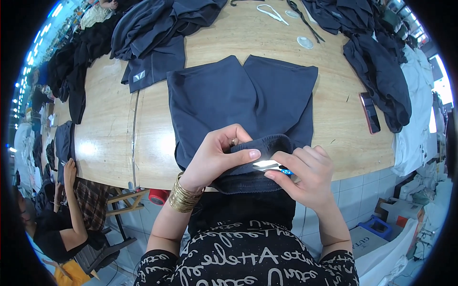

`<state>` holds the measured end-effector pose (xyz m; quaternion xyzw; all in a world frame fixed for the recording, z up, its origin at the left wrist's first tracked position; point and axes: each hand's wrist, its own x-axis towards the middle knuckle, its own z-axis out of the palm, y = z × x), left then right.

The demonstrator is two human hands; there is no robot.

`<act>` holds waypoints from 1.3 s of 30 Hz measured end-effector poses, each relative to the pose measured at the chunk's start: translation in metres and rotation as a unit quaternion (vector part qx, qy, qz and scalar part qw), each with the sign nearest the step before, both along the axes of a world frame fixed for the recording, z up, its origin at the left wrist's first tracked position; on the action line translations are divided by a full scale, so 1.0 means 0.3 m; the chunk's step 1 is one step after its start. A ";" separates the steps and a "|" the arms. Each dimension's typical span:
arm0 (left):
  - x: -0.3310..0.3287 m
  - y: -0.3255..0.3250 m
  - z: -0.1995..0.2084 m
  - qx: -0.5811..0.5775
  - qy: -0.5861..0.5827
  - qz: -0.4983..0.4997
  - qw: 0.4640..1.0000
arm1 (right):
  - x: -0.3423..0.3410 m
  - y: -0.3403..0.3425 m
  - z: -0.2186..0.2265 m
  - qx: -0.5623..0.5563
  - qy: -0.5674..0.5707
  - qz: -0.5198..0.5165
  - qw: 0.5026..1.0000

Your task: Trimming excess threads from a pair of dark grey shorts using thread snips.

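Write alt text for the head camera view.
A person's left hand grips the gathered waistband of dark navy fabric shorts on a pale wooden table, while the right hand holds small silver-bladed, blue-handled snips close by. More dark garments lie beyond.

Pale wooden table (248, 38) is set at twelve o'clock; tiled floor (347, 200) is seen at four; dark chair (101, 252), at eight; strip lights (57, 10), at ten.

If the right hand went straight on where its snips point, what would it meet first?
Probably the gathered waistband of the dark shorts, since the snips in the right hand point at it; the left hand is close too, and depth is unclear.
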<state>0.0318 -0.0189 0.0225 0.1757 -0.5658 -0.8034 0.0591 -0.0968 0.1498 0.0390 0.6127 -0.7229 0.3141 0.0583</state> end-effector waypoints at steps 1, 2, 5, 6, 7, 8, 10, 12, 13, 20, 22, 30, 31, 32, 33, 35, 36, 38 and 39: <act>-0.002 0.001 0.001 0.009 0.008 -0.001 1.000 | -0.001 0.001 -0.002 -0.003 -0.003 -0.006 1.000; 0.001 -0.002 0.002 0.010 0.008 -0.002 1.000 | -0.003 0.001 -0.004 -0.007 -0.006 -0.012 1.000; 0.012 -0.015 0.007 0.040 0.062 -0.034 0.997 | -0.010 0.006 -0.005 -0.004 -0.004 -0.014 1.000; 0.014 -0.015 0.006 0.033 0.066 -0.048 0.996 | -0.009 0.006 -0.004 -0.004 -0.005 -0.014 1.000; 0.015 -0.015 0.006 0.025 0.070 -0.063 0.995 | -0.007 0.007 -0.002 -0.003 -0.006 -0.014 1.000; 0.014 -0.015 0.008 0.025 0.069 -0.062 0.995 | -0.006 0.007 0.000 -0.003 -0.008 -0.015 1.000; 0.009 -0.014 0.007 0.008 0.079 -0.061 0.995 | -0.006 0.008 0.002 -0.002 0.002 -0.018 1.000; 0.008 -0.015 0.014 0.001 0.074 -0.060 0.995 | -0.007 0.008 0.005 -0.002 0.012 -0.020 1.000; 0.009 -0.014 0.019 -0.006 0.070 -0.058 0.996 | -0.007 0.009 0.006 -0.002 0.018 -0.018 1.000; 0.006 -0.015 0.027 0.004 0.058 -0.068 0.996 | -0.014 0.003 0.005 -0.024 0.054 -0.008 0.998; 0.006 -0.016 0.026 -0.005 0.056 -0.072 0.996 | -0.017 0.002 0.000 -0.024 0.051 -0.017 0.998; 0.008 -0.017 0.023 -0.005 0.056 -0.063 0.996 | -0.021 0.005 0.012 -0.027 0.031 -0.005 0.999; 0.007 -0.017 0.022 -0.007 0.059 -0.063 0.996 | -0.019 0.004 0.008 -0.029 0.044 -0.005 0.999; 0.006 -0.016 0.021 -0.007 0.059 -0.063 0.996 | -0.019 0.004 0.007 -0.031 0.058 -0.005 0.998; 0.007 -0.016 0.022 -0.011 0.056 -0.061 0.997 | -0.020 0.005 0.008 -0.031 0.058 -0.004 0.998; 0.010 -0.017 0.024 -0.015 0.053 -0.058 0.997 | -0.024 0.010 0.014 -0.016 0.052 -0.029 0.998; 0.010 -0.017 0.022 -0.015 0.054 -0.059 0.997 | -0.023 0.007 0.022 -0.016 0.052 -0.029 0.998; 0.009 -0.015 0.022 -0.016 0.055 -0.059 0.997 | -0.014 -0.008 0.041 -0.029 -0.080 -0.021 0.996; 0.008 -0.009 0.027 -0.012 0.053 -0.050 0.997 | -0.004 -0.008 0.037 -0.029 -0.080 -0.022 0.996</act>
